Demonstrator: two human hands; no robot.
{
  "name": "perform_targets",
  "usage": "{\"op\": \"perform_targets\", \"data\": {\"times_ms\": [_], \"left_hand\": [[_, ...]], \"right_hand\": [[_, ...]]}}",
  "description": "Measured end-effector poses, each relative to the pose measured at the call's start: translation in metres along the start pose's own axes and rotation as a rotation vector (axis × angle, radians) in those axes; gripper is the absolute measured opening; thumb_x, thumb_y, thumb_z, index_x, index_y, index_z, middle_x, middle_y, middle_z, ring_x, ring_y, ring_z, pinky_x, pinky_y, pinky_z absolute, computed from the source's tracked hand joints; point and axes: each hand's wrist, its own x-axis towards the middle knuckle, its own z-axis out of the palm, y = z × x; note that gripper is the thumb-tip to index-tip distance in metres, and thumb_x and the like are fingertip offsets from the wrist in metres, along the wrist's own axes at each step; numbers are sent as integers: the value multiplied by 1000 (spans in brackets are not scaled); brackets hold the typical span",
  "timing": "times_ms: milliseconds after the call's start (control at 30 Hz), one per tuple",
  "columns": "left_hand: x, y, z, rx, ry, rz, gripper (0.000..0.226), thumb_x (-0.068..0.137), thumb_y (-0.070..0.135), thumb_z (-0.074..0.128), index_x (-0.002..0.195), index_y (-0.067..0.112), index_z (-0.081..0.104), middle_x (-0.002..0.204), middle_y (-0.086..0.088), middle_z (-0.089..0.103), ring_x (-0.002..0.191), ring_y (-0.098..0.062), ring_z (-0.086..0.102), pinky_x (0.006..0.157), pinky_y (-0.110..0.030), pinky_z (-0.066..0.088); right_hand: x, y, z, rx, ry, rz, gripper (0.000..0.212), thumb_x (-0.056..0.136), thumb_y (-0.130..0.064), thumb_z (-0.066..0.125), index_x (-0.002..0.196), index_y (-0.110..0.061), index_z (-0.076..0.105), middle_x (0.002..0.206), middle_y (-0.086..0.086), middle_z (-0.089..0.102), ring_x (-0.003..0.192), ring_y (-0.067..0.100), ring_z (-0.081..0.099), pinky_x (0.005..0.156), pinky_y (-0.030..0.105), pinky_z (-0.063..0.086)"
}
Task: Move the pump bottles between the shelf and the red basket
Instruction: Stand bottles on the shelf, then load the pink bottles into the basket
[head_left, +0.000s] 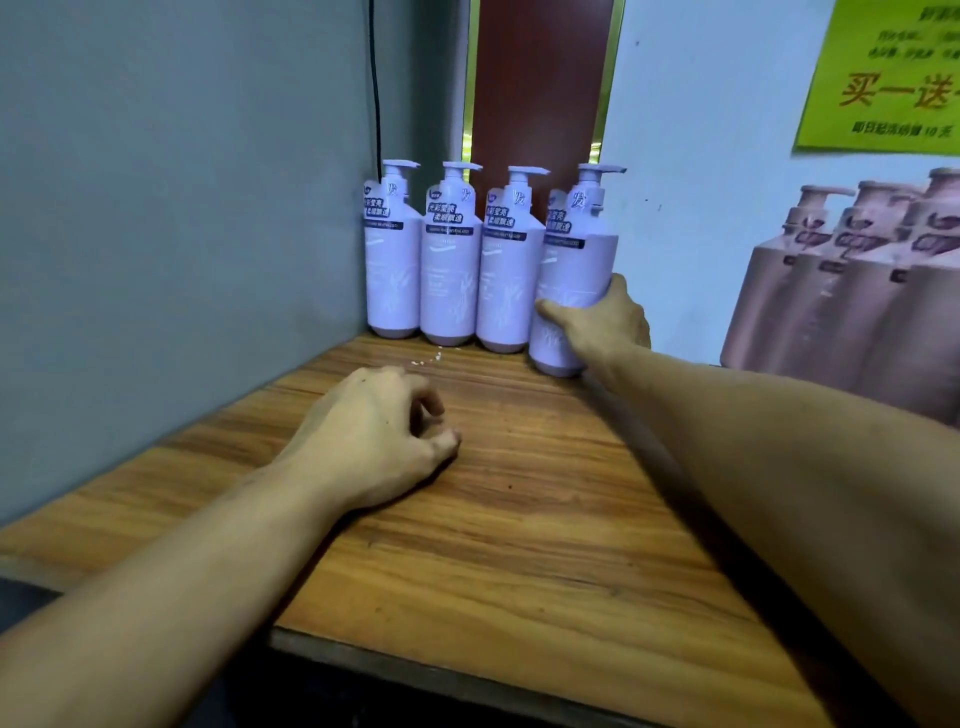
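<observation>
Fingers (553, 312) of the right hand (597, 322) wrap the lower body of the rightmost pump bottle (574, 270), smooth lilac plastic, slightly tilted. Three matching bottles (447, 260) stand upright beside it at the back of the wood-grain shelf (519, 519). Left hand (374, 436) rests loosely curled, holding nothing. Dark labels carry blurred Chinese writing.

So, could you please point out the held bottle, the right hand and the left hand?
Held bottle (576, 260): head view, upper body below the label.
Right hand (602, 322): head view, back of the hand.
Left hand (363, 431): head view, back of the hand.
</observation>
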Motion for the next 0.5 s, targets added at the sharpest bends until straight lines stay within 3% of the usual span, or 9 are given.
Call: {"op": "perform_targets", "data": {"times_ms": [167,267,333,433,500], "left_hand": [[-4,6,-3,-71,-14,-40,74,62,77,55,120,31,62,94,15,65,98,-14,64,87,-27,50],[-15,16,-12,-279,-11,-34,92,55,82,65,133,34,55,98,15,67,89,5,63,80,-10,46],[-26,24,-21,-470,-15,19,88,54,78,73,131,39,55,98,24,66,90,18,60,76,1,43],[-51,34,-38,-687,-13,81,71,57,66,82,120,48,53,115,35,64,108,16,59,92,-12,49],[-73,41,-52,-805,18,132,75,60,55,86,125,49,49,122,38,60,115,13,57,92,-10,46]], "right_hand": [[-64,-28,-20,-37,-44,-13,86,58,-73,77,126,-28,50,123,4,67,113,33,64,85,40,48],[-114,-53,-40,-2,-112,-33,86,48,-78,75,118,-33,52,119,-2,70,109,30,66,84,39,53],[-145,-67,-55,39,-155,-49,90,39,-81,72,114,-34,53,115,-6,71,105,26,68,87,42,56],[-187,-83,-74,144,-239,-72,88,38,-75,79,111,-32,56,111,-9,72,104,21,69,88,45,58],[-214,-90,-85,233,-299,-81,83,42,-68,85,112,-32,60,108,-10,75,102,14,72,89,45,59]]}}
